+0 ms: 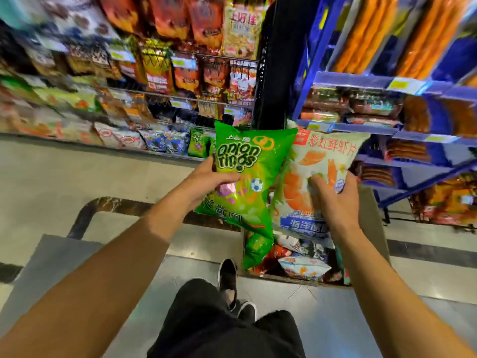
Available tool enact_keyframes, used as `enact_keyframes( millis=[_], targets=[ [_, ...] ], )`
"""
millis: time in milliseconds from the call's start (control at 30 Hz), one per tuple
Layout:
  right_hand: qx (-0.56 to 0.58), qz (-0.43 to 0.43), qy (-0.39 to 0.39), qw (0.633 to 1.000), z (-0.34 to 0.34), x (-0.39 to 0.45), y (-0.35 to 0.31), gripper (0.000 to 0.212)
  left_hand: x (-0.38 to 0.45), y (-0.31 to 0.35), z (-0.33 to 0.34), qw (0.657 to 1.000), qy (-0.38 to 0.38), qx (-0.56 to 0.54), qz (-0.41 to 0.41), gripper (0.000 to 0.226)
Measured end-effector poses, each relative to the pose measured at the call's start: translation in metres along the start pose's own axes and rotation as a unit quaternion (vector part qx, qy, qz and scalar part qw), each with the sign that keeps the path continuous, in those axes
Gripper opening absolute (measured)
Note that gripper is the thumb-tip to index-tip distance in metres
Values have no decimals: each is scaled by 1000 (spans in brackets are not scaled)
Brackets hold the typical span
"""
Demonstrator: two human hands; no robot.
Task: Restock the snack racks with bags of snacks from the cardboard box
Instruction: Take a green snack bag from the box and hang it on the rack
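My left hand [206, 180] grips a green onion rings bag [247, 161] by its left edge, thumb across the front. My right hand [333, 195] holds a white shrimp chips bag [322, 156] with orange print, fingers spread on its front. Both bags are upright, side by side and touching, lifted above the cardboard box [374, 220] on the floor. The box holds several more snack bags [296, 257], among them another green one. The wire snack rack [180, 99] stands ahead on the left, packed with bags.
A blue shelf unit [387, 81] with orange and red packs stands at the right, close to the box. A black post [273, 60] separates the two racks. A grey mat [51, 259] lies on the tiled floor at left. My feet [232, 288] are beside the box.
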State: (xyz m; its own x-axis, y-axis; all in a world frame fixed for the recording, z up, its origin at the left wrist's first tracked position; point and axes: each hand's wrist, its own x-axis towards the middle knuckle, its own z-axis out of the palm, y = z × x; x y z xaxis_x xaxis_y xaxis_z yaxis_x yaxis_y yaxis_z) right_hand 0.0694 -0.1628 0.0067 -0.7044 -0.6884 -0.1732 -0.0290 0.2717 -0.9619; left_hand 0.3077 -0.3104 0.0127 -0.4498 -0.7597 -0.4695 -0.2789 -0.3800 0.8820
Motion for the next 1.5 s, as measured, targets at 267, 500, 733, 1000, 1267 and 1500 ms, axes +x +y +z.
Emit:
enact_keyframes(
  millis=[267, 500, 733, 1000, 1267, 1500],
  targets=[
    [7, -32, -132, 991, 51, -46, -47, 68, -95, -7, -66, 995, 68, -40, 64, 89],
    [-18, -92, -195, 976, 133, -69, -100, 44, -134, -3, -161, 962, 227, -56, 144, 61],
    [-16, -162, -170, 972, 255, -98, -146, 54, -148, 5, -299, 926, 324, -52, 185, 76],
    [-8, -180, -161, 970, 364, -109, -200, 62, -141, 46, -431, 914, 334, -16, 229, 55],
    [-34, -248, -121, 961, 423, -78, -260, 64, -88, 111, -489, 907, 324, -18, 269, 52],
    [-43, -338, -57, 938, 467, 0, -338, 66, -15, 189, -524, 884, 344, -12, 315, 58]
  ],
)
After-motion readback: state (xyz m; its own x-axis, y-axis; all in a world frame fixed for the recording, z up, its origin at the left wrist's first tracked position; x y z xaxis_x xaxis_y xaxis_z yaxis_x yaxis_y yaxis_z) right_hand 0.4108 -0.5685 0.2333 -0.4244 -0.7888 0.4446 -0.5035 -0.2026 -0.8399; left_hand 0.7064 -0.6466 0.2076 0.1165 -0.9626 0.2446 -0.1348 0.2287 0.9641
